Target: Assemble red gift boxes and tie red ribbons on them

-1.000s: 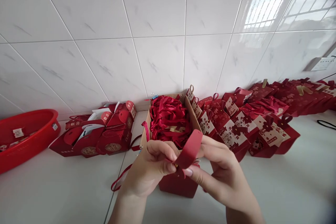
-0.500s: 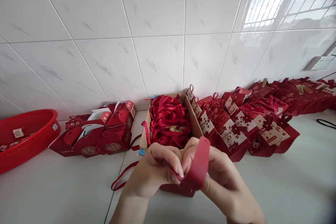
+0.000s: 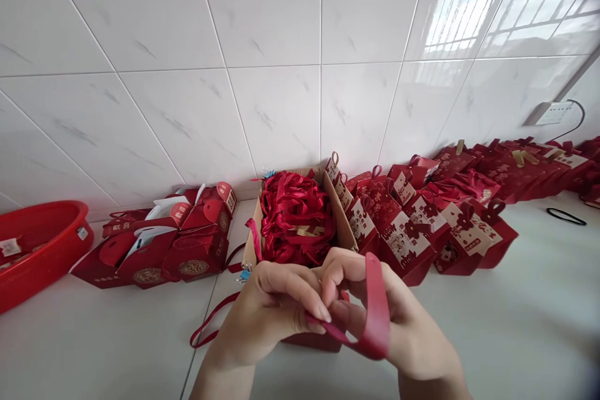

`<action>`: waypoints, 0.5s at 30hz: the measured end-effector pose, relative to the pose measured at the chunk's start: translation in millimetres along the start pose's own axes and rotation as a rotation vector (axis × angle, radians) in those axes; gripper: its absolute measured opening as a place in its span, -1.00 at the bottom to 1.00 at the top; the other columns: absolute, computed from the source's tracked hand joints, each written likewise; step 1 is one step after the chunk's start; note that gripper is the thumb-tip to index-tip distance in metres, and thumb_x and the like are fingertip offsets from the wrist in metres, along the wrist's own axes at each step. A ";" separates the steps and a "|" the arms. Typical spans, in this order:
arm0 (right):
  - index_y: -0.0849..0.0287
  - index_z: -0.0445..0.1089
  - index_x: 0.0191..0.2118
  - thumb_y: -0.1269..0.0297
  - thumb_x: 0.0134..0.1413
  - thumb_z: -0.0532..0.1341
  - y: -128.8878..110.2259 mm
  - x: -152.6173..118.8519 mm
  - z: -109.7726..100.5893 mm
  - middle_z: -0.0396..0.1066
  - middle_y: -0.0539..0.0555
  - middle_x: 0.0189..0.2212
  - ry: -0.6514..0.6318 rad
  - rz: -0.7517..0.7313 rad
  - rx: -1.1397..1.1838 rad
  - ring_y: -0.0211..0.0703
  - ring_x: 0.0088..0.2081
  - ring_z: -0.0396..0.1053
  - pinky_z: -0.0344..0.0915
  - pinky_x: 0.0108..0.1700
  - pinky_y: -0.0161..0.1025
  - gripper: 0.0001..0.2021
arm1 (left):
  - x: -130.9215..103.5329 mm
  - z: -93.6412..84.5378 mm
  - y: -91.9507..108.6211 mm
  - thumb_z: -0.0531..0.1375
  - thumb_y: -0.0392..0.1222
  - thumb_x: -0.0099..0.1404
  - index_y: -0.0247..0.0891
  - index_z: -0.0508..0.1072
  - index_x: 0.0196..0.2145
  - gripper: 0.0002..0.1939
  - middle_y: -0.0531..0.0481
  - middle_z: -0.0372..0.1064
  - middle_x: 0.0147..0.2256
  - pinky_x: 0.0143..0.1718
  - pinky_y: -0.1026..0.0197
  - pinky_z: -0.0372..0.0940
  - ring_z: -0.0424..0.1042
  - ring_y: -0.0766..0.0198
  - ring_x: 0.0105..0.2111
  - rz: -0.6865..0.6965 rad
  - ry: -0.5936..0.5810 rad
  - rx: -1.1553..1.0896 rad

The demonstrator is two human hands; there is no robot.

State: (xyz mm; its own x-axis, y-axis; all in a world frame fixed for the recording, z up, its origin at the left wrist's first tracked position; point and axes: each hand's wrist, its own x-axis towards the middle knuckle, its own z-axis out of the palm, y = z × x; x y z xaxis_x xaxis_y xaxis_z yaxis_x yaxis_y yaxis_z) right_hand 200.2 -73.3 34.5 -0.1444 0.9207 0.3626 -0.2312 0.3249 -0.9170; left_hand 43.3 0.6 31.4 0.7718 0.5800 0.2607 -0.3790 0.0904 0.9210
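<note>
Since the earlier frame, the red strap (image 3: 379, 312) has swung to the right: its broad end now stands near upright before the right hand (image 3: 407, 322), and its narrow part curves low towards the left hand (image 3: 269, 303). The left fingers are closed on that narrow part, between thumb and forefinger. The right fingers are curled, with the thumb inside the strap's bend; whether they grip it cannot be told. The strap is held above the bench (image 3: 117, 350), on the near side of a carton (image 3: 345, 225) filled with red ribbons (image 3: 295, 212). A blue clip (image 3: 244, 275) is at the carton's near left corner. Gift boxes (image 3: 407, 240) stand to the right, folded packs (image 3: 180, 259) to the left, and a red basin (image 3: 47, 262) beyond those.
</note>
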 end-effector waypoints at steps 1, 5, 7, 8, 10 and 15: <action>0.19 0.35 -0.31 0.31 0.13 0.26 -0.1 -0.5 -0.4 0.29 0.01 -0.40 0.019 -0.012 -0.032 -0.30 -0.38 0.29 0.30 -0.37 -0.36 -0.91 | -0.8 -0.2 0.5 0.39 -0.33 0.09 -0.09 0.67 -0.44 -0.88 0.03 0.47 -0.48 -0.44 0.37 0.34 0.41 0.39 -0.49 0.017 0.015 0.016; 0.19 0.44 -0.30 0.40 0.07 0.30 -1.0 0.8 -5.3 0.33 0.02 -0.38 0.043 -0.110 -0.127 -0.31 -0.37 0.31 0.30 -0.36 -0.38 -0.94 | -1.5 -2.0 2.0 0.39 -0.37 0.09 -0.13 0.65 -0.43 -0.86 0.06 0.45 -0.46 -0.40 0.45 0.35 0.45 0.44 -0.45 0.057 0.068 0.057; 0.19 0.45 -0.33 0.39 0.05 0.32 -1.7 3.8 -7.9 0.35 0.03 -0.39 0.030 -0.100 -0.127 -0.31 -0.40 0.31 0.29 -0.39 -0.38 -0.95 | -0.1 -2.6 0.6 0.41 -0.38 0.05 -0.17 0.60 -0.40 -0.84 0.09 0.42 -0.48 -0.40 0.47 0.35 0.43 0.45 -0.46 0.059 0.127 0.072; 0.20 0.45 -0.35 0.38 0.04 0.33 -1.9 5.8 -8.8 0.35 0.03 -0.39 0.035 -0.081 -0.117 -0.31 -0.41 0.31 0.29 -0.40 -0.38 -0.95 | 0.8 -2.7 -0.9 0.42 -0.39 0.03 -0.18 0.56 -0.38 -0.80 0.11 0.40 -0.48 -0.41 0.48 0.35 0.41 0.46 -0.46 0.075 0.177 0.087; 0.20 0.44 -0.37 0.35 0.05 0.32 -1.4 10.3 -9.3 0.35 0.02 -0.41 0.067 -0.038 -0.083 -0.30 -0.40 0.33 0.33 -0.37 -0.37 -0.94 | 2.6 -2.3 -5.4 0.43 -0.40 0.01 -0.18 0.47 -0.38 -0.74 0.15 0.35 -0.48 -0.42 0.47 0.35 0.38 0.46 -0.46 0.169 0.314 0.165; 0.20 0.47 -0.36 0.27 0.09 0.30 7.1 20.3 -4.6 0.39 0.02 -0.43 0.209 0.030 -0.006 -0.28 -0.36 0.39 0.39 -0.31 -0.36 -0.89 | 5.1 -1.1 -17.8 0.31 -0.49 0.14 -0.20 0.51 -0.36 -0.80 0.09 0.42 -0.35 -0.32 0.46 0.39 0.43 0.42 -0.33 0.572 0.521 0.667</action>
State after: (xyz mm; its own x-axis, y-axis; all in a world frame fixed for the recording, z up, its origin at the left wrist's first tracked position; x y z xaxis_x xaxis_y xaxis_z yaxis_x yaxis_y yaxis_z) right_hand 200.0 -51.4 34.6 0.0516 0.9546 0.2935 -0.2240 0.2975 -0.9281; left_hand 53.4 2.8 16.1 0.1859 0.6894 0.7001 -0.1364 -0.6875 0.7133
